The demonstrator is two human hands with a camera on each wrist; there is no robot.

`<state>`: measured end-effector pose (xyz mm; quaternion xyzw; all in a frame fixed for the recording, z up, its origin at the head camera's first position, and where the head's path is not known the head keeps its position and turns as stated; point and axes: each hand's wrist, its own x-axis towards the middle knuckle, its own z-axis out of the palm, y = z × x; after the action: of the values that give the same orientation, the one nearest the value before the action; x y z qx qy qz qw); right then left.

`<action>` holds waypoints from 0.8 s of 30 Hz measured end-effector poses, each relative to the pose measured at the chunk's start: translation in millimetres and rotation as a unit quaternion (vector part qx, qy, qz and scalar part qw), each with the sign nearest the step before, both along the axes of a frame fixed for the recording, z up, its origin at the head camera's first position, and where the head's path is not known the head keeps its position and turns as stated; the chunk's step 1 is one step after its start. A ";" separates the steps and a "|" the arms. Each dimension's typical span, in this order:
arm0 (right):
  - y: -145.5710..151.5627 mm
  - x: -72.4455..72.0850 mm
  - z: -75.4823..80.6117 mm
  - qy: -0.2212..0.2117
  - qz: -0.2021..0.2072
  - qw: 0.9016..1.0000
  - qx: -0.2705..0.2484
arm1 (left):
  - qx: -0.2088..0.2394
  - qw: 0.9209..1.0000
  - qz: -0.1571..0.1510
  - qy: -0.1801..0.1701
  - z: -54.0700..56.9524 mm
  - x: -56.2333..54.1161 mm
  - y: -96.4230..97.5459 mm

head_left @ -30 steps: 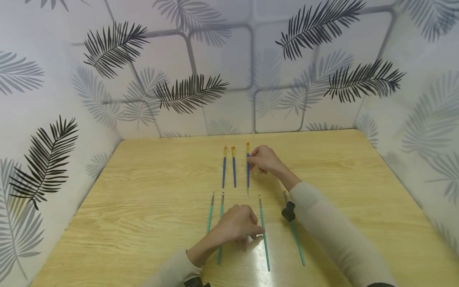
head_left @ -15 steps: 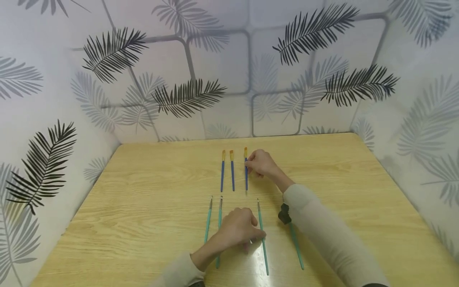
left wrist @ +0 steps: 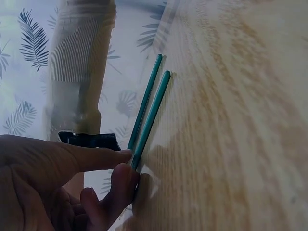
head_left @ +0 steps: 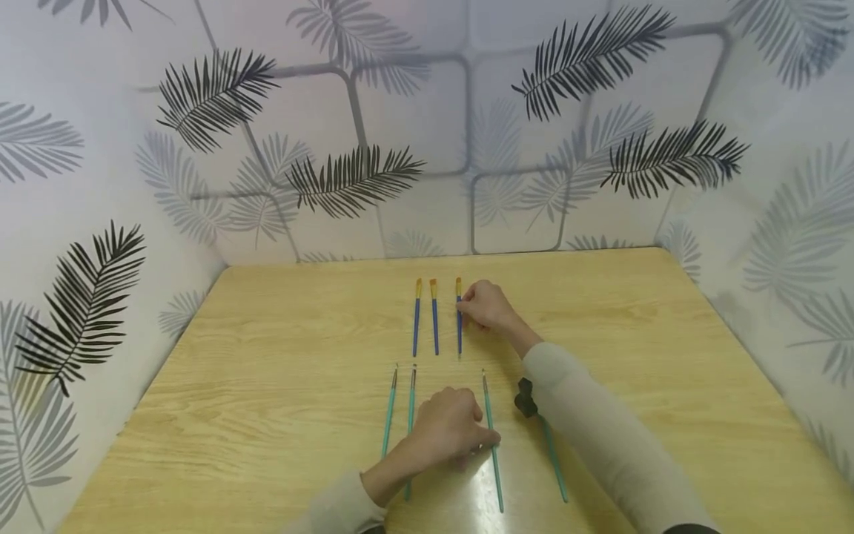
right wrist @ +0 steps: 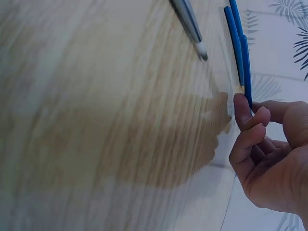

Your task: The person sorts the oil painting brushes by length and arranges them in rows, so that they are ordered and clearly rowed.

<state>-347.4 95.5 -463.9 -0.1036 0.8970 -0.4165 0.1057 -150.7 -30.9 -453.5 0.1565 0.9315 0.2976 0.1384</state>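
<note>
Three paintbrushes with blue handles and orange bristles lie side by side toward the back of the table. My right hand pinches the rightmost blue paintbrush between thumb and finger. Nearer to me is a row of thinner teal paintbrushes. Thumb and index finger of my left hand pinch one teal paintbrush around mid-handle. In the left wrist view that hand meets the teal handle. The right wrist view shows the fingertips of my right hand at the end of a blue handle.
Left of the held blue brush lie two more blue paintbrushes. Two teal paintbrushes lie left of my left hand, one partly under its wrist. Another teal brush is partly covered by my right forearm. Leaf-patterned walls edge the wooden table.
The right hand has shifted the blue paintbrush slightly left, closer to the other two. My left hand stays at the same teal paintbrush. The head view has tilted a little.
</note>
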 end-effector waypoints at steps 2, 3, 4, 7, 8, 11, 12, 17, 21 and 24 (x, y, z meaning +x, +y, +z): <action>-0.7 -0.8 -0.2 0.004 -0.004 1.000 0.003 | -0.005 1.000 0.002 0.006 1.3 -0.3 1.5; -1.0 -1.2 -0.1 0.006 -0.006 1.000 0.004 | -0.006 1.000 0.002 0.009 1.7 -0.3 2.2; -1.5 -1.5 -0.2 0.010 -0.009 1.000 0.006 | -0.008 1.000 0.003 0.012 2.0 -0.3 2.9; -2.9 -2.0 -1.3 0.015 -0.012 1.000 0.014 | -0.016 1.000 0.006 0.016 2.3 1.0 4.7; -3.2 -2.0 -1.9 0.014 -0.014 1.000 0.016 | -0.019 1.000 0.005 0.017 2.0 1.6 5.3; -5.4 -2.1 -3.0 0.012 -0.017 0.999 0.027 | -0.030 0.999 0.006 0.021 1.1 3.0 6.4; -6.2 -2.4 -3.3 0.011 -0.020 0.999 0.031 | -0.031 0.999 0.005 0.024 0.7 3.1 6.7; -10.3 -3.3 -2.3 0.026 -0.027 0.998 0.040 | -0.033 0.999 0.000 0.042 0.2 2.6 7.8; -13.1 -2.7 -1.5 0.028 -0.026 0.999 0.029 | -0.040 0.998 0.002 0.047 -0.2 1.6 8.3; -14.9 -1.9 -2.8 0.021 -0.027 0.999 0.035 | -0.047 0.998 0.005 0.045 -1.1 1.4 8.5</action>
<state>-349.3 80.6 -466.7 -0.0848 0.9156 -0.3850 0.0791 -149.3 -22.4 -454.6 0.1587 0.9506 0.2464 0.1022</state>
